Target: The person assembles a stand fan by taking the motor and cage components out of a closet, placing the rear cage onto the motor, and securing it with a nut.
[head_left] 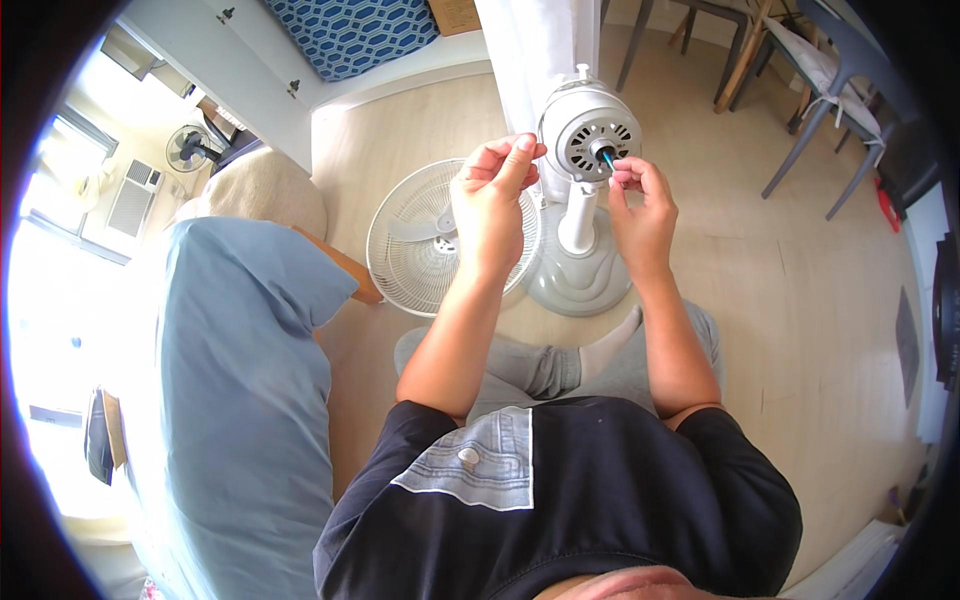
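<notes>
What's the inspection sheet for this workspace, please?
Surface: pale wood-look floor.
Job's things: white fan motor housing upright on a stand with a grey base; round wire guard at its left, grey blade visible within.
Clutter: small red object, far right.
Hands: left hand curled beside the housing, contents unclear; right hand fingertips at the motor's centre, contact unclear.
Cables: nothing seen.
Surroundings: white curtain, grey chairs, blue-covered furniture.

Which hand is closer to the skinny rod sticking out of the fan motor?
The right hand. Its fingertips are right at the outer end of the rod; the left hand is raised off to the left, apart from it.
</notes>
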`<control>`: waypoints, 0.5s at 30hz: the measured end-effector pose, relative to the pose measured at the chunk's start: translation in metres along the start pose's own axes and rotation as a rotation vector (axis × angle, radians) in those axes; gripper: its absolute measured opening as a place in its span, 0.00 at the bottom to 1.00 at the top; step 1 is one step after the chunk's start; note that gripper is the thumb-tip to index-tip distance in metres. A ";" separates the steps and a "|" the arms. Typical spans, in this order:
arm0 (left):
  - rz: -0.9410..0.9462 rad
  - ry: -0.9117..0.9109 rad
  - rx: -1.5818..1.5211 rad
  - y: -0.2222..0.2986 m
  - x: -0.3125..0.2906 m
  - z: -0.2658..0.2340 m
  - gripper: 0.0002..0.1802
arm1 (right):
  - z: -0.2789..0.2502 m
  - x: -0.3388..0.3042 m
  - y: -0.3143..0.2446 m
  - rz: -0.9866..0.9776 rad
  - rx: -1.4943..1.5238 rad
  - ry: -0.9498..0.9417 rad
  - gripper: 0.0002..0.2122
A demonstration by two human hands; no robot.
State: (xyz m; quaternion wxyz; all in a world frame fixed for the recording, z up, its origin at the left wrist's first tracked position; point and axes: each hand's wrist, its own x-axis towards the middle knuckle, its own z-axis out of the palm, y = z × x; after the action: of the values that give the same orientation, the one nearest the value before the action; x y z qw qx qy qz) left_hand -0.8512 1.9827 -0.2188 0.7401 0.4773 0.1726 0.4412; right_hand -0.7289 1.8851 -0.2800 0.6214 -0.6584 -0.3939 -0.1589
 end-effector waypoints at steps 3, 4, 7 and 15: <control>0.036 -0.010 0.002 0.014 -0.008 -0.003 0.06 | -0.003 -0.001 -0.008 -0.123 -0.069 0.031 0.14; 0.055 -0.022 -0.002 0.018 -0.012 -0.003 0.06 | -0.005 -0.002 -0.008 -0.099 -0.034 0.066 0.16; 0.066 -0.094 0.042 0.024 -0.018 0.000 0.05 | -0.014 -0.001 -0.013 -0.026 0.189 0.098 0.22; 0.326 -0.288 0.655 -0.025 -0.026 0.011 0.07 | -0.044 0.006 -0.047 0.664 0.947 -0.519 0.22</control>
State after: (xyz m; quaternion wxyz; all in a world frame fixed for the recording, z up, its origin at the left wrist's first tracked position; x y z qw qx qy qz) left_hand -0.8459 1.9513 -0.2387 0.4854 0.7664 0.1207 0.4031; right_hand -0.7466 1.8413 -0.2354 0.7457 -0.4165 -0.3340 0.3987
